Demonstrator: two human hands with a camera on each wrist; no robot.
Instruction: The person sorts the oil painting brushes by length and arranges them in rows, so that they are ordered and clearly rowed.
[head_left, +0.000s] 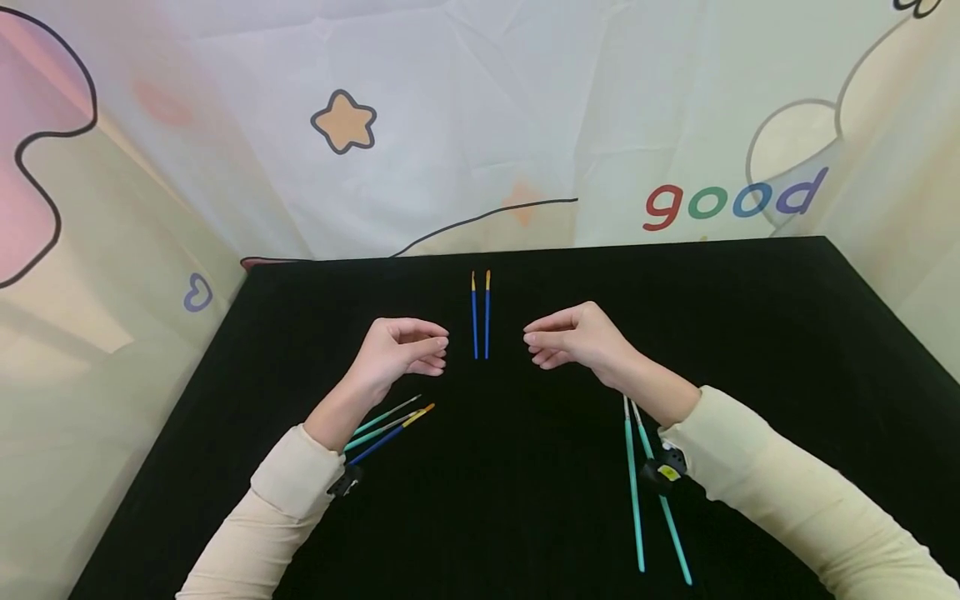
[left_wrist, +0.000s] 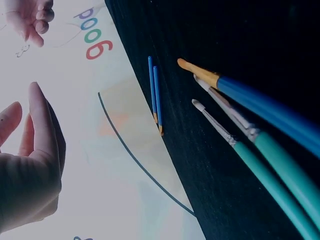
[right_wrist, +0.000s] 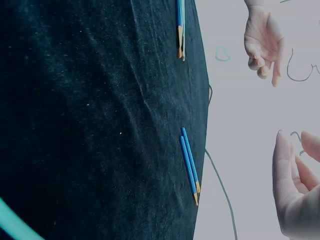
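Note:
My left hand point(head_left: 405, 348) hovers over the dark table with fingers loosely bent, holding nothing. To its right, my right hand point(head_left: 576, 337) hangs in a similar pose, also holding nothing. Two slim blue paintbrushes lie side by side in the gap between the hands, a left one point(head_left: 475, 321) and a right one point(head_left: 487, 321), orange bristles pointing away. Below my left wrist lie a blue paintbrush point(head_left: 386, 439) and two teal paintbrushes point(left_wrist: 272, 182), partly hidden by the arm in the head view. Under my right forearm are two longer teal paintbrushes point(head_left: 634, 500), their tips partly covered.
A black cloth point(head_left: 480, 517) covers the table. Behind it hangs a pale printed curtain point(head_left: 480, 125) with a star and the word "good", reaching round both sides. Each wrist wears a small black camera point(head_left: 666, 468).

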